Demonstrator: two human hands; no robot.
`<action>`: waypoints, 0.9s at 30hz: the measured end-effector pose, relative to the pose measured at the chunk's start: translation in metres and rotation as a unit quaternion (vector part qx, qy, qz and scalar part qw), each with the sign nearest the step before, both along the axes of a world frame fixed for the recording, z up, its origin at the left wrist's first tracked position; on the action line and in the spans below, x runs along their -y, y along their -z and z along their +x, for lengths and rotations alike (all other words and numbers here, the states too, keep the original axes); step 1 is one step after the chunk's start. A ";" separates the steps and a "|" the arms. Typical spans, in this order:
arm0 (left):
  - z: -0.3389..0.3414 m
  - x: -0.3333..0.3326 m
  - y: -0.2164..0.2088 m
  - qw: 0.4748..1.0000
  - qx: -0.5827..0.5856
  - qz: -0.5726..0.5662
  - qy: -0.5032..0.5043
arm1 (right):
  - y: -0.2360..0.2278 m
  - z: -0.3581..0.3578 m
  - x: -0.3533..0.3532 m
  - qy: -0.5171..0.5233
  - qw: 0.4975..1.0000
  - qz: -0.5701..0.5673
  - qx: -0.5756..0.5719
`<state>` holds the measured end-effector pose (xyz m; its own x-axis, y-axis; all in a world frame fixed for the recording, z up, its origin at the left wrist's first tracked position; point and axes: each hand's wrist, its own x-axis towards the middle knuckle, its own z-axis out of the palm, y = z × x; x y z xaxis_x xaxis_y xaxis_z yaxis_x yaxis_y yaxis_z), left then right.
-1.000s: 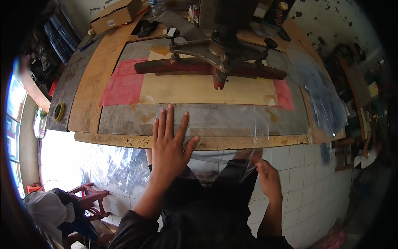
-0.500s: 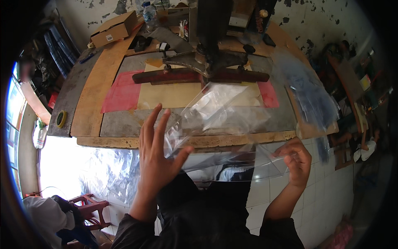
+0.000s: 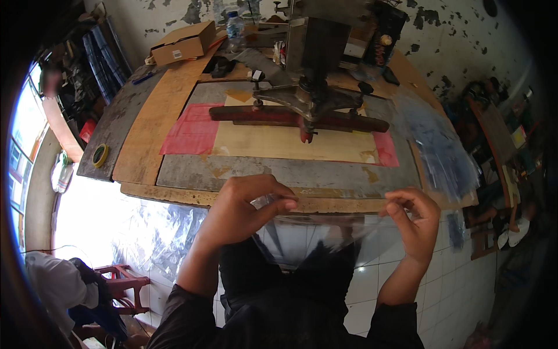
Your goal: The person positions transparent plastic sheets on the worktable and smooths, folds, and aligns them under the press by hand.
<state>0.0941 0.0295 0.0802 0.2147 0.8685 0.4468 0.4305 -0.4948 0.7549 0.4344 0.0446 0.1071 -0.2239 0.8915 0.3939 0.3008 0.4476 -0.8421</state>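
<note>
A thin clear plastic sheet hangs between my two hands, in front of the worktable's near edge. My left hand pinches one end of it between thumb and fingers. At the other end, my right hand grips a corner with bent fingers. Beyond them, a metal press with a long reddish bar stands over a cream panel that has pink ends. The sheet is so clear that its lower outline is hard to make out.
Clear sheets are stacked at the table's right. More crumpled plastic lies below the left edge. A tape roll, a cardboard box and a water bottle stand farther back. A red stool is lower left.
The sheet has come down off the table to hang before its edge. My left hand has gone from spread fingers to a pinch on it. My right hand keeps its grip.
</note>
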 end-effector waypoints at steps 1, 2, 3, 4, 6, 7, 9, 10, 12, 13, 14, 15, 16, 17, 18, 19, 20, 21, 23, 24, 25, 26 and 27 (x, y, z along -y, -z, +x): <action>-0.003 -0.002 0.001 0.999 0.025 -0.025 -0.013 | 0.005 -0.004 -0.005 0.000 1.000 -0.001 -0.001; -0.004 -0.008 0.001 0.999 0.029 -0.034 -0.029 | 0.013 -0.008 -0.014 0.000 0.999 -0.045 -0.027; -0.005 -0.016 0.003 0.999 0.029 -0.035 -0.029 | 0.024 -0.011 -0.026 0.000 0.995 -0.090 -0.052; -0.006 -0.025 0.004 0.995 0.017 -0.078 -0.057 | 0.041 -0.014 -0.040 -0.014 0.990 -0.112 -0.080; -0.009 -0.044 0.026 0.990 0.013 -0.098 -0.097 | 0.067 -0.022 -0.067 0.008 0.996 -0.087 -0.023; -0.011 -0.052 0.038 0.990 0.012 -0.098 -0.103 | 0.076 -0.029 -0.079 0.030 0.997 -0.061 0.033; -0.012 -0.065 0.056 0.975 -0.120 0.016 -0.188 | 0.088 -0.042 -0.090 0.046 0.996 -0.051 0.060; -0.013 -0.068 0.060 0.964 -0.193 0.037 -0.181 | 0.094 -0.046 -0.094 0.070 0.992 -0.011 0.105; -0.003 -0.067 0.071 0.950 -0.224 0.084 -0.200 | 0.102 -0.051 -0.097 0.097 0.974 0.075 0.193; 0.001 -0.067 0.078 0.934 -0.253 0.131 -0.218 | 0.104 -0.053 -0.097 0.095 0.974 0.071 0.193; -0.002 -0.068 0.086 0.928 -0.301 0.124 -0.178 | 0.103 -0.055 -0.095 0.105 0.960 0.125 0.227; -0.001 -0.066 0.087 0.929 -0.302 0.119 -0.178 | 0.101 -0.056 -0.094 0.114 0.942 0.178 0.260; 0.002 -0.064 0.086 0.931 -0.320 0.131 -0.114 | 0.101 -0.056 -0.095 0.112 0.943 0.173 0.262; 0.004 -0.062 0.086 0.930 -0.337 0.142 -0.050 | 0.102 -0.055 -0.097 0.074 0.946 0.176 0.260; 0.004 -0.061 0.087 0.934 -0.341 0.098 -0.030 | 0.102 -0.054 -0.097 0.039 0.948 0.180 0.258; 0.005 -0.058 0.088 0.935 -0.341 0.096 -0.028 | 0.102 -0.053 -0.098 0.039 0.949 0.177 0.259; 0.006 -0.055 0.087 0.942 -0.328 0.068 -0.030 | 0.102 -0.051 -0.097 0.017 0.950 0.158 0.268; 0.007 -0.051 0.088 0.947 -0.316 0.041 -0.035 | 0.102 -0.051 -0.096 -0.007 0.951 0.140 0.275; 0.020 -0.039 0.097 0.947 -0.315 0.026 -0.063 | 0.091 -0.056 -0.085 -0.010 0.948 0.097 0.304; 0.026 -0.034 0.099 0.944 -0.315 0.014 -0.093 | 0.088 -0.061 -0.078 -0.012 0.942 0.058 0.331; 0.030 -0.032 0.098 0.945 -0.314 0.012 -0.092 | 0.089 -0.066 -0.071 -0.012 0.942 0.055 0.331; 0.034 -0.030 0.096 0.939 -0.329 0.020 -0.096 | 0.091 -0.071 -0.062 0.003 0.928 0.088 0.363; 0.037 -0.030 0.095 0.933 -0.344 0.028 -0.099 | 0.094 -0.073 -0.055 0.018 0.911 0.121 0.395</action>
